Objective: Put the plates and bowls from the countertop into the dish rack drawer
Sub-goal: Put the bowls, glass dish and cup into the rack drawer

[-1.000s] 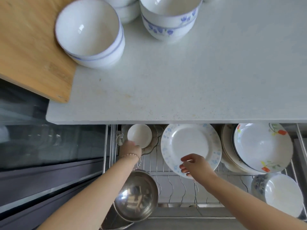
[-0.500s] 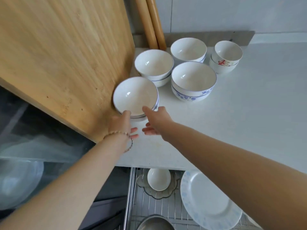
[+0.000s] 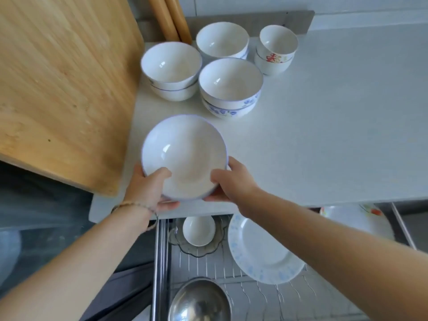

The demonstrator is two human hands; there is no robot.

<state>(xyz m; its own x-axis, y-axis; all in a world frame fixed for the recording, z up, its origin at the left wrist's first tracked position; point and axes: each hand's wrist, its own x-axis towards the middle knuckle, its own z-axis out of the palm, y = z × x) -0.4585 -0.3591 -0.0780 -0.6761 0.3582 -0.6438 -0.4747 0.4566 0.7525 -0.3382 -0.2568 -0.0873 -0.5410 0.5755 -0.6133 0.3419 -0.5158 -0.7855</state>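
Observation:
A white bowl with a blue rim (image 3: 184, 154) is lifted above the front of the white countertop (image 3: 335, 126). My left hand (image 3: 148, 188) grips its near left rim, thumb inside. My right hand (image 3: 231, 181) grips its near right rim, thumb inside too. Behind stand stacked white bowls (image 3: 171, 68), a blue-flowered stack (image 3: 230, 89), another white bowl (image 3: 222, 40) and small red-patterned bowls (image 3: 276, 49). Below, the wire dish rack drawer (image 3: 201, 262) holds a blue-speckled plate (image 3: 261, 249), a small white bowl (image 3: 198, 230) and a flowered plate (image 3: 352, 216).
A large wooden cutting board (image 3: 64, 89) lies on the left, overhanging the counter edge. Wooden rolling pins (image 3: 169, 17) lean in the back corner. A steel bowl (image 3: 199, 300) sits at the drawer's front left. A glass dish (image 3: 196, 249) lies under the small bowl.
Both hands rose from the drawer to the countertop, took hold of the blue-rimmed bowl beside the cutting board and drew it toward the counter's front edge.

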